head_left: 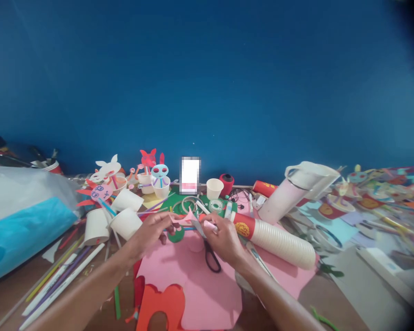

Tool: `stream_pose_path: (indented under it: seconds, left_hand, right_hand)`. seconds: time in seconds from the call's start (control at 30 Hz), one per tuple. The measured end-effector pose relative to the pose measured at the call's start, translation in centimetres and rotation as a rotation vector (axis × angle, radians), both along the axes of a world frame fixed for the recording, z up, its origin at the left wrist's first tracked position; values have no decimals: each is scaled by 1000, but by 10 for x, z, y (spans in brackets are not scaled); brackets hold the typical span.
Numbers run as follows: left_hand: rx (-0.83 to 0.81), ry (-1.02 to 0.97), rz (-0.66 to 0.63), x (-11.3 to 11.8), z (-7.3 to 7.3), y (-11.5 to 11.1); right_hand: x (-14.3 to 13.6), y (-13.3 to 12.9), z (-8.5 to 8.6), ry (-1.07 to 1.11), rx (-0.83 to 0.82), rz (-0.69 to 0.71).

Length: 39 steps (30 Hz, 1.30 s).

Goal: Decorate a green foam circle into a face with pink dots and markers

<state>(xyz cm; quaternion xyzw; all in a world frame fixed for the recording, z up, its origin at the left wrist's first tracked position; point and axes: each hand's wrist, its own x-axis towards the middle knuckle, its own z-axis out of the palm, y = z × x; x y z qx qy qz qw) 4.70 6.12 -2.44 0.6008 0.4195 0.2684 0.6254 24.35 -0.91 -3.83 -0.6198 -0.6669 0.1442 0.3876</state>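
My left hand (160,226) pinches a small cut piece of pink paper (186,217) between thumb and fingers. Close by on the right, my right hand (224,236) is closed on a small pale pink object (210,225) whose kind I cannot make out. Black-handled scissors (212,259) sit just beneath the right fingers, blades pointing up toward the pink piece; whether the hand touches them I cannot tell. Under both hands spreads a large pink paper sheet (207,294). An orange-red cut-out sheet (172,303) lies at its lower left, and a green disc (175,234) below the left fingers.
A long stack of paper cups (283,241) lies at right, near a leaning white jug (286,193). Paper-cup animal figures (160,177) stand behind left. Loose cups (96,227), pens (62,280) and a blue-white bag (27,225) fill the left. A blurred bright screen (190,174) stands by the wall.
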Motion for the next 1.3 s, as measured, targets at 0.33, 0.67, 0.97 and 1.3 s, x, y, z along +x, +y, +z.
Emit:
stream_pose_path:
  seconds: [0.33, 0.67, 0.97, 1.3]
  left_hand:
    - [-337, -176, -13, -8, -6, 10]
    - [-34, -6, -193, 1, -17, 1]
    - [68, 103, -96, 2, -21, -1]
    - [60, -273, 235, -14, 5, 13]
  right_hand:
    - [-4, -3, -9, -154, 33, 93]
    - [-5, -2, -8, -76, 17, 129]
    - [-10, 5, -10, 248, -156, 84]
    - [3, 5, -2, -107, -268, -30]
